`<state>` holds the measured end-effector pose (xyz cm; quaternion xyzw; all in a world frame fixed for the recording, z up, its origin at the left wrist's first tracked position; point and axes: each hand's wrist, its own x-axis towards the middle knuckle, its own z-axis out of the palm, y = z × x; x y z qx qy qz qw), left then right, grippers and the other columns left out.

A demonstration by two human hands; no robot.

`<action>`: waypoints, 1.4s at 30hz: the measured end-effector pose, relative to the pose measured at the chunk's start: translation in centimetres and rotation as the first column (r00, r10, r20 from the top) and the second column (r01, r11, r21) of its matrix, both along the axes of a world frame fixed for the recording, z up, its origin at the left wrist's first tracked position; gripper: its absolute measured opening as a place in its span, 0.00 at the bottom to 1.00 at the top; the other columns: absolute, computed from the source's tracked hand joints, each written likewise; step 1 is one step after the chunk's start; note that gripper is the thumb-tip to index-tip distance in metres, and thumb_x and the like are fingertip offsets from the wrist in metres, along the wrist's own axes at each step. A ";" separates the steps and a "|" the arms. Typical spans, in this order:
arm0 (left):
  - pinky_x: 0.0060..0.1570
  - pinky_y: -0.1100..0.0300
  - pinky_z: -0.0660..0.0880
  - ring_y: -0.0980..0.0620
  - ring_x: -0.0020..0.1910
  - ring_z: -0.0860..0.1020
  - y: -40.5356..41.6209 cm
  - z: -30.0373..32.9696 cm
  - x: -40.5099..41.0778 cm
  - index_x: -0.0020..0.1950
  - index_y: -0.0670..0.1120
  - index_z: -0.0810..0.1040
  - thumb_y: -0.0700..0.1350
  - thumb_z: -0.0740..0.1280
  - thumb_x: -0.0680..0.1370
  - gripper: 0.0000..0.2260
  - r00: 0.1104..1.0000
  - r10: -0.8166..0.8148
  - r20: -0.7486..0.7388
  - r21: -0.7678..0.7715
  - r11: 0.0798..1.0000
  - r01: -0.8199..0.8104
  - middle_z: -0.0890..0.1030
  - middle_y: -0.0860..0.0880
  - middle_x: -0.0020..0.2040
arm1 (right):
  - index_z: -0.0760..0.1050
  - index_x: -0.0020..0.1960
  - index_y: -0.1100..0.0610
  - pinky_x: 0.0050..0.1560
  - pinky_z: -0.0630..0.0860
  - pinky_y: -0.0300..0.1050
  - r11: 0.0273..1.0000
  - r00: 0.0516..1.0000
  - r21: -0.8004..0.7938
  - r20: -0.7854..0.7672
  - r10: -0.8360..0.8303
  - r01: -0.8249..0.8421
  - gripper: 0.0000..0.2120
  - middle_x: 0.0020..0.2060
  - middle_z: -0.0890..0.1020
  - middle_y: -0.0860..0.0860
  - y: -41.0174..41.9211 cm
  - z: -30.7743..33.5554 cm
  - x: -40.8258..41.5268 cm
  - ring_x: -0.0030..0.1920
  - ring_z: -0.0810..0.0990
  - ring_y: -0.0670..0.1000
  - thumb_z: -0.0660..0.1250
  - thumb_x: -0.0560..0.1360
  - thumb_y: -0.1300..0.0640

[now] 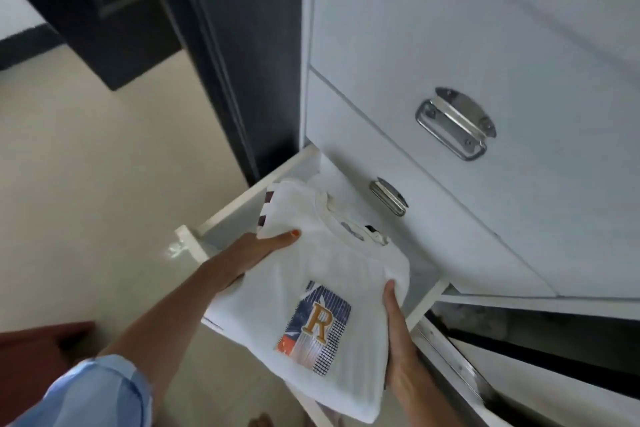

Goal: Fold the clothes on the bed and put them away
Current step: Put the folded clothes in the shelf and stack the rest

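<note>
My left hand point(258, 255) grips left edge of folded shirt point(311, 291); my right hand point(398, 340) grips its right edge. Shirt held over open drawer point(221, 215), collar end toward cabinet point(450, 45), hem end toward me. Second folded garment point(267, 208) under shirt, edge showing at far left. Open drawer juts out from cabinet base. Two closed drawer fronts above it, upper handle point(455, 123) up and right of lower handle point(389, 197). Floor point(104, 166) left of drawer. Door frame point(242, 45) left of cabinet.
</note>
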<state>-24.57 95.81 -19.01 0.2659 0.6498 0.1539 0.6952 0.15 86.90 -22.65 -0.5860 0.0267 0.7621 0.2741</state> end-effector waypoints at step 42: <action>0.63 0.47 0.72 0.42 0.58 0.75 -7.2 -12.3 -2.9 0.68 0.40 0.68 0.73 0.55 0.73 0.40 0.833 0.393 -0.389 -0.120 0.875 -0.469 0.76 0.41 0.59 | 0.78 0.58 0.41 0.70 0.57 0.59 -0.391 -0.347 -0.313 0.938 0.017 -0.866 0.38 0.78 0.52 0.47 -6.2 -7.2 -11.6 0.76 0.55 0.51 0.82 0.49 0.54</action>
